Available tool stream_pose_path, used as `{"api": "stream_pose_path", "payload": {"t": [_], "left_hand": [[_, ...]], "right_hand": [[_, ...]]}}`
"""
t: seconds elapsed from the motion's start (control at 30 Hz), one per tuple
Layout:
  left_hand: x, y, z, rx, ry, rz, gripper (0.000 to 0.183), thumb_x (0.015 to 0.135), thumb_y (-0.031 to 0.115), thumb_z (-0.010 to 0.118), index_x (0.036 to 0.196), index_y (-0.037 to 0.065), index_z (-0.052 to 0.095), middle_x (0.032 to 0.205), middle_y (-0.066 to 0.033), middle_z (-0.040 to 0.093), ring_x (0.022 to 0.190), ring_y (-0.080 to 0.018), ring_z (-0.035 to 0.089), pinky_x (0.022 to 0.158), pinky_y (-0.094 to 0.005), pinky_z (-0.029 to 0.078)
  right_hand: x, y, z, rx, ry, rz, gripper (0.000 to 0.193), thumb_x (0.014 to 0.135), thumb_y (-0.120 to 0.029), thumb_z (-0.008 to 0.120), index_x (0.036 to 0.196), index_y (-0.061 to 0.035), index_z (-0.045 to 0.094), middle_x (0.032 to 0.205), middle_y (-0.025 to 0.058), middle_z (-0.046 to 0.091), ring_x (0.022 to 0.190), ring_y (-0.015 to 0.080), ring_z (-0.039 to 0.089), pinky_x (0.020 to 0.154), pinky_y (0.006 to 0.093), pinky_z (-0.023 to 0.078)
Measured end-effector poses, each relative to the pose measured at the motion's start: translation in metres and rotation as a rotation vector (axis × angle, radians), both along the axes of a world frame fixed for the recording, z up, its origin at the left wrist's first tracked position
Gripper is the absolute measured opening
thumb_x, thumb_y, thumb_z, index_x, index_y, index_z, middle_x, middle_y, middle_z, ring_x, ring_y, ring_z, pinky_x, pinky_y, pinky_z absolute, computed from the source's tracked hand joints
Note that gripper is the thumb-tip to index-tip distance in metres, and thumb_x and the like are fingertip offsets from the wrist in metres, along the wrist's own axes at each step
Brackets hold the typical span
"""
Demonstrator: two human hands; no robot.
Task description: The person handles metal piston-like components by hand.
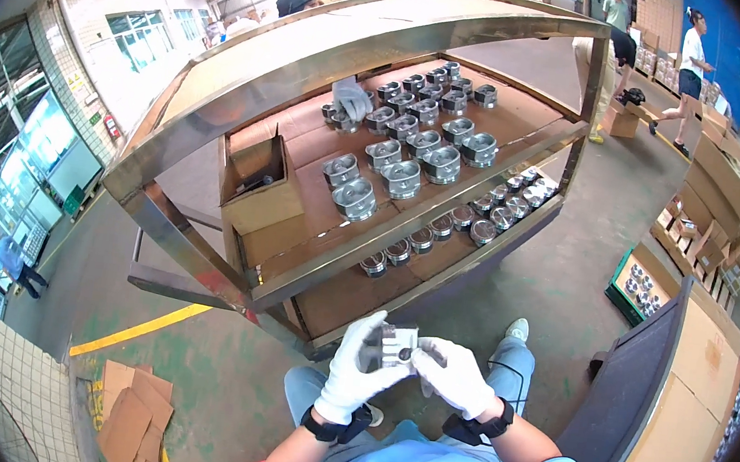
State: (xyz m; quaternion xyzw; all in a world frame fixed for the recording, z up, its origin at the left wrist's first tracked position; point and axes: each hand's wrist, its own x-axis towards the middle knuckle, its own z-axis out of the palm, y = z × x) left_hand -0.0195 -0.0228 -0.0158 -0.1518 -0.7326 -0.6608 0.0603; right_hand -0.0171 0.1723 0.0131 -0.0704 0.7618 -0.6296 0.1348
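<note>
In front of my lap I hold a silvery metal piston (398, 341) in both white-gloved hands. My left hand (354, 378) wraps round its left side and underside. From the right, my right hand (457, 378) grips it, with fingertips near the dark hole in its side. Beyond my hands stands a metal-framed rack (442, 236). Its cardboard-covered shelf (313, 247) bears rows of upright pistons (401, 178), and more pistons (422, 240) stand on the lower level. At the shelf's far side, a co-worker's grey-gloved hand (350, 99) touches a piston.
An opened cardboard box (273, 218) stands at the shelf's left end. Flattened cardboard (132, 423) lies on the floor at lower left. On the right are a dark-sided bench (611, 400) and a green crate (611, 290) of pistons. Several people stand or walk farther back.
</note>
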Motion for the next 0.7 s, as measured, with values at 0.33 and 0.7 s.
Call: {"api": "stream_pose_path", "payload": {"t": [0.33, 0.7], "left_hand": [[0.027, 0.0, 0.036, 0.243, -0.077, 0.026, 0.05, 0.086, -0.005, 0.066, 0.134, -0.003, 0.051, 0.12, -0.0126, 0.061, 0.104, -0.0186, 0.063, 0.089, -0.0298, 0.052], [0.027, -0.004, 0.036, 0.023, 0.19, 0.056, 0.056, 0.077, 0.002, 0.079, 0.128, -0.003, 0.056, 0.125, -0.0161, 0.058, 0.107, -0.0223, 0.063, 0.086, -0.0313, 0.055]], "right_hand": [[0.005, 0.004, -0.035, -0.937, -0.444, 0.065, 0.023, 0.097, -0.019, 0.057, 0.115, -0.0048, 0.059, 0.083, -0.0044, 0.055, 0.059, 0.0027, 0.039, 0.051, 0.019, 0.031], [0.003, 0.001, -0.017, -0.74, -0.31, 0.047, 0.028, 0.096, -0.027, 0.059, 0.112, -0.0045, 0.061, 0.077, -0.0028, 0.055, 0.055, 0.0033, 0.04, 0.048, 0.019, 0.03]]}}
